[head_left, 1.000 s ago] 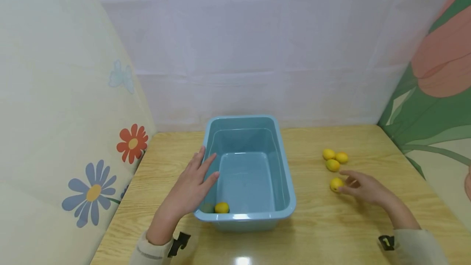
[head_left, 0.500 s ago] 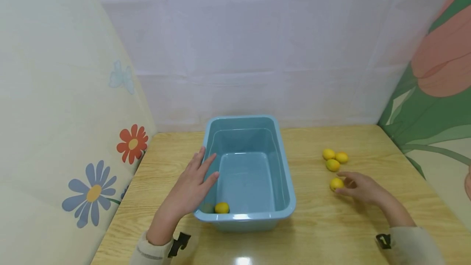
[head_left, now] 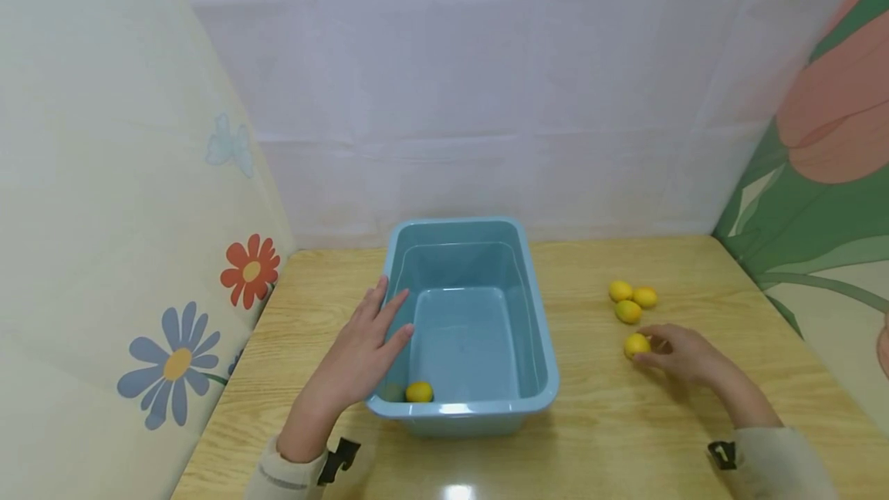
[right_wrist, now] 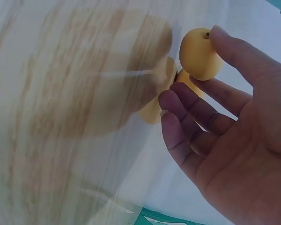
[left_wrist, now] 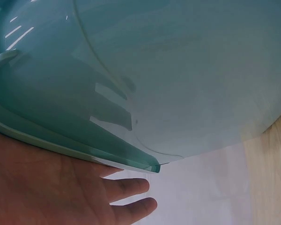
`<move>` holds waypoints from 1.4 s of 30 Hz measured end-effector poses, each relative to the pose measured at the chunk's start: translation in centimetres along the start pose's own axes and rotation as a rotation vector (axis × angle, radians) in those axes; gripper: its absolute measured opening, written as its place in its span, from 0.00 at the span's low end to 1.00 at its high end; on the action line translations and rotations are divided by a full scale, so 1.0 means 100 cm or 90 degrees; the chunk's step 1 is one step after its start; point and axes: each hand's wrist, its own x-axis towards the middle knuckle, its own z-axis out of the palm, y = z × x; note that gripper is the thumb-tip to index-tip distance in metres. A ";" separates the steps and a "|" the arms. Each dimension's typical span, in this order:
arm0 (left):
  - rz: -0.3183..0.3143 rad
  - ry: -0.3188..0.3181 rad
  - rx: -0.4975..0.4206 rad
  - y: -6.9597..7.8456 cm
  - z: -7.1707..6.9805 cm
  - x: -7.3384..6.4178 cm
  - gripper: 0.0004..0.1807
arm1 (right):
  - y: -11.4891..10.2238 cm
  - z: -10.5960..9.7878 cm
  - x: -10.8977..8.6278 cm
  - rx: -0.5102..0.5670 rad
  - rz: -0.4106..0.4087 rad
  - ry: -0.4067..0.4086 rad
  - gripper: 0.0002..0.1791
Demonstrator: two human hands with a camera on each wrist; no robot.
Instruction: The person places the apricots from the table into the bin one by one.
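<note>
My right hand (head_left: 686, 356) pinches a small yellow lemon (head_left: 635, 346) between thumb and index finger, at the right of the table. In the right wrist view the held lemon (right_wrist: 199, 54) shows its dark stem spot, and the other fingers curl loosely below it. My left hand (head_left: 357, 353) rests with spread fingers on the left rim of a blue plastic tub (head_left: 540, 315). The left wrist view has the palm (left_wrist: 47, 187) against the outside of the tub's wall. Another lemon (head_left: 420, 392) lies in the tub's near left corner.
Three more lemons, the nearest one greenish (head_left: 628, 312), lie close together just beyond my right hand. The wooden table (head_left: 590, 430) is bounded by a white sheet (head_left: 430, 99) at the back and flower-printed cloths at both sides.
My right hand has shifted slightly left and closed its thumb and index finger on the lemon, which has moved a touch. The left hand and tub stay put.
</note>
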 end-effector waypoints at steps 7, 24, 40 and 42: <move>-0.003 -0.001 -0.003 0.000 0.001 0.001 0.35 | -0.001 0.000 -0.002 -0.013 -0.013 0.024 0.31; 0.005 0.009 0.012 0.000 0.001 0.001 0.37 | -0.018 -0.004 -0.007 0.006 -0.036 0.054 0.33; 0.000 -0.001 0.016 0.001 0.000 0.001 0.38 | -0.048 -0.015 -0.012 0.034 -0.104 0.081 0.28; 0.001 0.000 0.017 0.001 0.000 0.001 0.38 | -0.052 -0.016 -0.013 0.033 -0.107 0.082 0.28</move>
